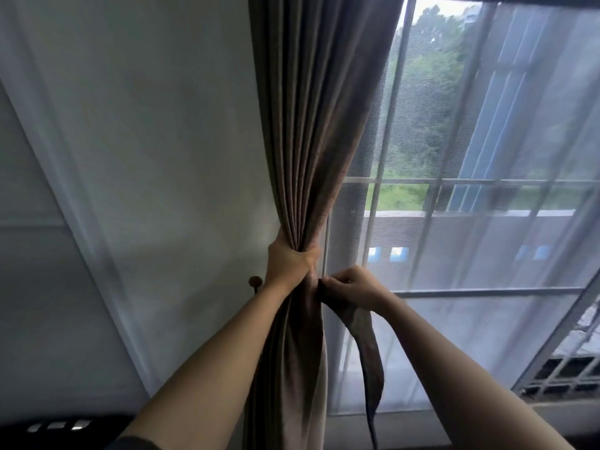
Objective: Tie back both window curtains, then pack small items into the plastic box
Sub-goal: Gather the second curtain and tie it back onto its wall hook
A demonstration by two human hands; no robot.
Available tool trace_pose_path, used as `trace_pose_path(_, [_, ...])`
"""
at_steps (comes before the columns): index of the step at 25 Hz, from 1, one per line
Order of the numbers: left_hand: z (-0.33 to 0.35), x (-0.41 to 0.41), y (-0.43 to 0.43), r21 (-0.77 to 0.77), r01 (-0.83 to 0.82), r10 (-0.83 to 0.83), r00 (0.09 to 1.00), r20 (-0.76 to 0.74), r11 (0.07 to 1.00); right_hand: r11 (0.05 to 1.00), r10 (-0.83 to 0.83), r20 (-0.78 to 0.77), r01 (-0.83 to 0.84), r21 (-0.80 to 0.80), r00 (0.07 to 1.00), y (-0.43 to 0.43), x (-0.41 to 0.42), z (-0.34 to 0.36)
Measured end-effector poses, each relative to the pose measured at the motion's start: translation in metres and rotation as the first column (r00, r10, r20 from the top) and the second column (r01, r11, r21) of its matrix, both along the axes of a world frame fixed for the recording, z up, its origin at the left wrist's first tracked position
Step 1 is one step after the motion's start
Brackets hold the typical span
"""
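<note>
Both hands work at one brown curtain (311, 141), gathered at the left edge of the window (470, 180). Left hand (289, 263) wraps round the bunched folds, fingers curled tight, making a waist. Right hand (355, 285) pinches the upper end of a dark tie-back strap (368, 355) against the bundle just below; the rest of the strap dangles free. Small round wall hook (255, 282) sits just left of the left wrist. Judged step: first tie-back, early in the task. To do it well: hold the folds squeezed, carry the strap round behind the bundle, draw it snug, loop it onto the hook without spilling pleats. Plastic box not in view. No brand, label or writing legible.
</note>
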State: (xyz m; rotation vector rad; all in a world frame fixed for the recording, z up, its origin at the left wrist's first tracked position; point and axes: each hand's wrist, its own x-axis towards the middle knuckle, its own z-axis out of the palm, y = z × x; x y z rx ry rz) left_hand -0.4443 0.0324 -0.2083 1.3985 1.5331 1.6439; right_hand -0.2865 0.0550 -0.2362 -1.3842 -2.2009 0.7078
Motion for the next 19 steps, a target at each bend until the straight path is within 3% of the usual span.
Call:
trace_pose_path(3, [0.002, 0.0, 0.001, -0.041, 0.009, -0.011, 0.999, -0.043, 0.999, 0.989, 0.032, -0.183, -0.057, -0.134, 0.983, -0.02, 0.001, -0.005])
trace_pose_path(6, [0.003, -0.002, -0.003, -0.07, 0.02, -0.025, 0.997, -0.068, 0.997, 0.954, -0.055, -0.419, -0.076, -0.29, 0.906, -0.048, -0.006, -0.006])
trace_pose_path(10, [0.006, 0.006, -0.012, -0.106, -0.017, 0.008, 0.997, -0.079, 0.994, 0.941, -0.206, -0.562, 0.005, -0.339, 0.801, -0.083, -0.035, -0.013])
trace_pose_path(15, [0.02, 0.009, -0.018, -0.323, -0.006, -0.107, 0.938, -0.331, 0.946, 0.932, -0.34, -0.584, 0.182, -0.314, 0.737, -0.112, -0.077, -0.018])
trace_pose_path(19, [0.042, 0.002, -0.02, -0.426, -0.165, -0.162, 0.758, -0.631, 0.889, 0.939, -0.328, -0.6, 0.184, -0.29, 0.729, -0.119, -0.087, -0.017])
